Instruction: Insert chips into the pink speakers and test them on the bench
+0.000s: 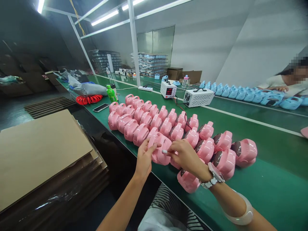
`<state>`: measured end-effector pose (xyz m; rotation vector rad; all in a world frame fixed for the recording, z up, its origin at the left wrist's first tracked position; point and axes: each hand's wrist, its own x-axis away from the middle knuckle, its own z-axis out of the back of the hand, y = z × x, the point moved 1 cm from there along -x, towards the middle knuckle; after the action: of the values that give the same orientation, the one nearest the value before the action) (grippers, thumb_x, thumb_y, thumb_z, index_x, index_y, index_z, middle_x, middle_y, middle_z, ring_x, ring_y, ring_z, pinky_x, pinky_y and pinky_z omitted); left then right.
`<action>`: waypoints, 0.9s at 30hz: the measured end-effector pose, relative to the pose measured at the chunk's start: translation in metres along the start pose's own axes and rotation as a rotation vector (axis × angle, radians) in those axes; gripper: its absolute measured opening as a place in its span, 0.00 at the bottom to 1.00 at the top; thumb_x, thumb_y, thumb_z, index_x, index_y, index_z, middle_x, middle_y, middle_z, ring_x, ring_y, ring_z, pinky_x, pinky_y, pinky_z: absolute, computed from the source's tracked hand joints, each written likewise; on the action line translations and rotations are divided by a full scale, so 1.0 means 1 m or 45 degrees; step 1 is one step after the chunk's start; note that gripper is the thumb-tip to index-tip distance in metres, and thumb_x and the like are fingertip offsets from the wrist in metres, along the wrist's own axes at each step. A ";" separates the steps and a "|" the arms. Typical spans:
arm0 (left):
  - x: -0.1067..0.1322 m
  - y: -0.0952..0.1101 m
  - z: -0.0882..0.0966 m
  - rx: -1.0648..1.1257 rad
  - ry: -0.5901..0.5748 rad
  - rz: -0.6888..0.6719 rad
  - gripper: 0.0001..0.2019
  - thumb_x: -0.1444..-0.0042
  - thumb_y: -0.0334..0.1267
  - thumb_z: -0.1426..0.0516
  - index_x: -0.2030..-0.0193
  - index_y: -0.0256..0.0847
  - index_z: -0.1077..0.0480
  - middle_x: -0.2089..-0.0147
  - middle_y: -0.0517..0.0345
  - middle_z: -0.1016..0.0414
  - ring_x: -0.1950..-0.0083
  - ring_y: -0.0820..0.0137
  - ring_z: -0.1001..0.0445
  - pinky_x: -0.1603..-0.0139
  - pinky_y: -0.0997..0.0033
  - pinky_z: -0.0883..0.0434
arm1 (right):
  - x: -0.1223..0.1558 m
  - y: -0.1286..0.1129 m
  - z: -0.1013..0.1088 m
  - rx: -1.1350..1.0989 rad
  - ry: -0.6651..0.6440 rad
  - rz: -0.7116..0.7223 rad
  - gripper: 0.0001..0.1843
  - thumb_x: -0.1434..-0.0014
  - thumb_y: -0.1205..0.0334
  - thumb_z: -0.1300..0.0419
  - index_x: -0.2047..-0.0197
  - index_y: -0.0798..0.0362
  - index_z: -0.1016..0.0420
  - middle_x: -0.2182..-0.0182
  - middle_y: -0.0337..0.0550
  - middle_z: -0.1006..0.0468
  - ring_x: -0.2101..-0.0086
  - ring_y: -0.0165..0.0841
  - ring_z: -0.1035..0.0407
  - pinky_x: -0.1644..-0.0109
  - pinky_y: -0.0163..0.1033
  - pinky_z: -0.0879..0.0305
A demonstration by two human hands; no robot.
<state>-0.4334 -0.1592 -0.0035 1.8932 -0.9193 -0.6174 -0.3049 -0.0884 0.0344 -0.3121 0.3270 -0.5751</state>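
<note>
My left hand (145,157) is closed around the side of a pink plastic housing with a loop handle (160,157), tilted up at the front edge of the bench. Between the fingers of my right hand (184,155) is a small white plug (164,151), close against the face of that housing. Whether the plug touches the housing I cannot tell. Right beside my hands stand several rows of like pink housings (131,130), some with dark front panels. One pink housing (188,181) sits below my right wrist.
A power supply with red digits (168,89) and a white vented box (199,97) stand behind the rows. A phone (101,107), green bottle (111,93) and red coil (89,99) lie left. Cardboard sheets (45,150) are stacked beside the bench. Across it, a person (284,83) sits by blue housings (249,95).
</note>
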 end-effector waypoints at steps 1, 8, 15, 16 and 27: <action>0.003 0.001 -0.002 -0.063 -0.010 -0.011 0.13 0.56 0.39 0.36 0.64 0.36 0.29 0.68 0.56 0.23 0.63 0.68 0.26 0.61 0.74 0.30 | 0.000 -0.002 0.001 0.032 -0.025 0.007 0.09 0.42 0.71 0.38 0.72 0.57 0.20 0.73 0.42 0.21 0.67 0.32 0.35 0.59 0.40 0.48; 0.018 0.002 -0.002 -0.414 0.023 -0.115 0.22 0.53 0.43 0.37 0.51 0.37 0.29 0.55 0.51 0.24 0.54 0.61 0.25 0.56 0.69 0.28 | 0.004 -0.007 -0.007 0.135 -0.149 0.011 0.10 0.44 0.75 0.41 0.73 0.56 0.23 0.71 0.42 0.21 0.66 0.33 0.33 0.60 0.42 0.52; 0.003 -0.016 0.013 -0.086 0.096 0.009 0.23 0.62 0.50 0.32 0.63 0.37 0.27 0.72 0.60 0.28 0.72 0.72 0.33 0.70 0.75 0.33 | 0.002 0.004 -0.030 0.016 -0.125 -0.010 0.07 0.41 0.67 0.40 0.71 0.54 0.24 0.67 0.39 0.20 0.61 0.32 0.32 0.56 0.40 0.51; 0.000 -0.019 0.014 -0.096 0.104 0.013 0.23 0.62 0.52 0.32 0.64 0.37 0.27 0.74 0.61 0.30 0.74 0.74 0.36 0.72 0.75 0.35 | 0.001 0.005 -0.032 0.023 -0.129 -0.022 0.07 0.41 0.67 0.39 0.71 0.53 0.24 0.66 0.39 0.20 0.61 0.33 0.31 0.56 0.40 0.51; -0.027 -0.040 0.026 -0.407 0.116 -0.005 0.24 0.60 0.55 0.35 0.62 0.38 0.23 0.58 0.52 0.20 0.56 0.57 0.25 0.56 0.65 0.27 | -0.015 0.023 -0.052 0.169 -0.155 -0.103 0.05 0.46 0.57 0.36 0.71 0.46 0.21 0.66 0.37 0.19 0.63 0.36 0.29 0.57 0.42 0.45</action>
<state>-0.4547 -0.1388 -0.0499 1.6228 -0.7118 -0.6345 -0.3261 -0.0716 -0.0179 -0.2315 0.1585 -0.6514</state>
